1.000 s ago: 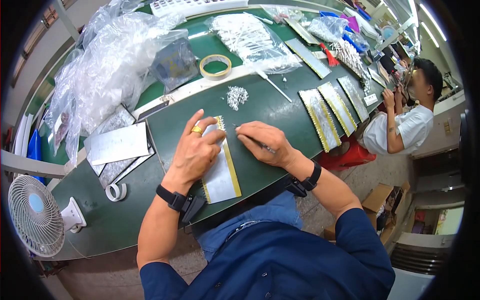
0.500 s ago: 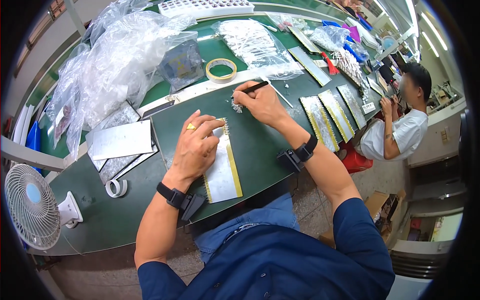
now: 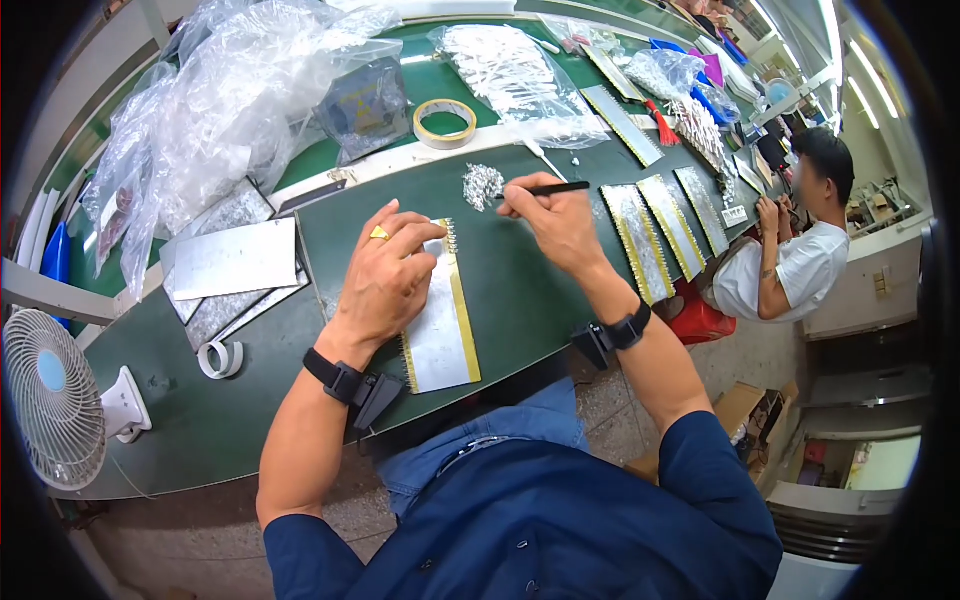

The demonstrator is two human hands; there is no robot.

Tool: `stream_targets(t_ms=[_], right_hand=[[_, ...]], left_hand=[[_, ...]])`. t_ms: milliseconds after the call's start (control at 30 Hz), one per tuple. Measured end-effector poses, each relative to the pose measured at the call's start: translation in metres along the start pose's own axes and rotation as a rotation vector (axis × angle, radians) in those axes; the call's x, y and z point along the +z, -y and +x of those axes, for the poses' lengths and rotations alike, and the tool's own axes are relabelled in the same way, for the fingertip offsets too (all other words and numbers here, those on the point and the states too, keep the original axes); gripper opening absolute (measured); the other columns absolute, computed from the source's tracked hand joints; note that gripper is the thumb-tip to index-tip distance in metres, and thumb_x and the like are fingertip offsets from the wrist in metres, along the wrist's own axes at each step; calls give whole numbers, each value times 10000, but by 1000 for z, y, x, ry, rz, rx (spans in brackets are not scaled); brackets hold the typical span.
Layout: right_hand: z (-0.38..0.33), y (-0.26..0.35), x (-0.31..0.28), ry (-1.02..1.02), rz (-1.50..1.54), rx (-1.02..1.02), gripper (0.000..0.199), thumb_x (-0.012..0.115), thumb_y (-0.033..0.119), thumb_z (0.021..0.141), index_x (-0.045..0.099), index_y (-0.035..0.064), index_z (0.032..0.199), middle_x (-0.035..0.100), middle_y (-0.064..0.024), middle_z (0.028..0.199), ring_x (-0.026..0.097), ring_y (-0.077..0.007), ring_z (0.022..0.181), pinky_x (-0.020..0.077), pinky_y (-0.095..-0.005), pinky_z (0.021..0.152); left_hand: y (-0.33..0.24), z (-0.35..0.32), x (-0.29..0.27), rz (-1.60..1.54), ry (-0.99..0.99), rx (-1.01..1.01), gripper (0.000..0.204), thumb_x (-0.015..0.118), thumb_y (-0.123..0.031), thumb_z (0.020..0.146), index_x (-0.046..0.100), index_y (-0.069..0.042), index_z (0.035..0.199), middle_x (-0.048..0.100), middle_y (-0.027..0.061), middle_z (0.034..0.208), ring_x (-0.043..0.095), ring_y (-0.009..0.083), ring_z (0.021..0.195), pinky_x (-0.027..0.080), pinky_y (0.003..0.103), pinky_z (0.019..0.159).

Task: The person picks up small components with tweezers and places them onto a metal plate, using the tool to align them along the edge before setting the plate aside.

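Observation:
A flat silver metal plate (image 3: 443, 345) with yellow strips and small toothed pieces along its edges lies in front of me. My left hand (image 3: 385, 270) rests over its upper left part, fingers bent onto it; the thumb is hidden. A yellow ring sits on one finger. In my right hand (image 3: 553, 220) I pinch slim black tweezers (image 3: 560, 188), their tip side near a small pile of silvery bits (image 3: 483, 186). The pile lies on the green tabletop just beyond the plate.
Three similar plates (image 3: 668, 230) lie to the right, near a co-worker (image 3: 815, 230). A tape roll (image 3: 444, 124) and a bag of white pieces (image 3: 505, 75) are at the back. Stacked metal sheets (image 3: 235, 260), a white tape roll (image 3: 220, 358) and a fan (image 3: 55, 400) stand left.
My right hand has moved right and slightly nearer with the tweezers, uncovering the pile of bits. My left hand stays on the plate.

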State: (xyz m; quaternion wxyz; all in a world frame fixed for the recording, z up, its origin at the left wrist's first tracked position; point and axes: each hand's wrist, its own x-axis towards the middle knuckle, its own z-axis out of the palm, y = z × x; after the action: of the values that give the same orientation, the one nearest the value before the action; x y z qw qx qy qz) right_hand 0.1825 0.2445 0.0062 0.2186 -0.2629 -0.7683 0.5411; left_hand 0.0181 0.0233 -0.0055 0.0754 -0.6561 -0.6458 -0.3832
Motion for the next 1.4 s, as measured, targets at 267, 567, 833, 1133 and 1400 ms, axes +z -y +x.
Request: stream_targets(t_ms=[267, 567, 833, 1133, 1400], right_hand=[[-37, -15, -21, 20, 105, 94, 240, 758, 184, 1078, 741, -37, 1168, 813, -105, 970, 733, -120, 880, 587, -261, 826], [-19, 9, -28, 207, -42, 83, 256, 752, 222, 1071, 761, -24, 1138, 816, -87, 943, 733, -104, 866, 583, -262, 808], [-14, 7, -44, 237, -126, 111, 259, 753, 227, 1053, 771, -26, 1105, 816, -70, 923, 729, -98, 852, 575, -263, 789], [-21, 24, -55, 288, -232, 55, 248, 779, 221, 1062, 769, -5, 1165, 797, -38, 969, 726, -91, 888, 564, -262, 815], [-21, 32, -58, 297, -319, -35, 242, 773, 216, 1061, 769, -9, 1152, 798, -39, 959, 722, -95, 875, 562, -255, 810]], left_hand=[[2, 3, 0, 14, -9, 16, 104, 742, 27, 834, 701, -18, 750, 768, 66, 1191, 697, 267, 1210, 471, 552, 1229], [1, 0, -1, 26, -5, 14, 100, 743, 37, 839, 709, -19, 763, 770, 68, 1203, 704, 261, 1201, 467, 545, 1236], [4, -2, -1, 22, -21, 9, 108, 742, 42, 839, 702, -18, 759, 773, 67, 1194, 709, 260, 1190, 467, 545, 1237], [3, -2, -3, 13, -24, 4, 127, 737, 57, 840, 686, -17, 751, 774, 70, 1185, 714, 259, 1175, 471, 544, 1236], [2, -3, -3, 1, -25, -2, 141, 731, 62, 844, 667, -13, 743, 773, 71, 1182, 716, 263, 1164, 472, 547, 1233]])
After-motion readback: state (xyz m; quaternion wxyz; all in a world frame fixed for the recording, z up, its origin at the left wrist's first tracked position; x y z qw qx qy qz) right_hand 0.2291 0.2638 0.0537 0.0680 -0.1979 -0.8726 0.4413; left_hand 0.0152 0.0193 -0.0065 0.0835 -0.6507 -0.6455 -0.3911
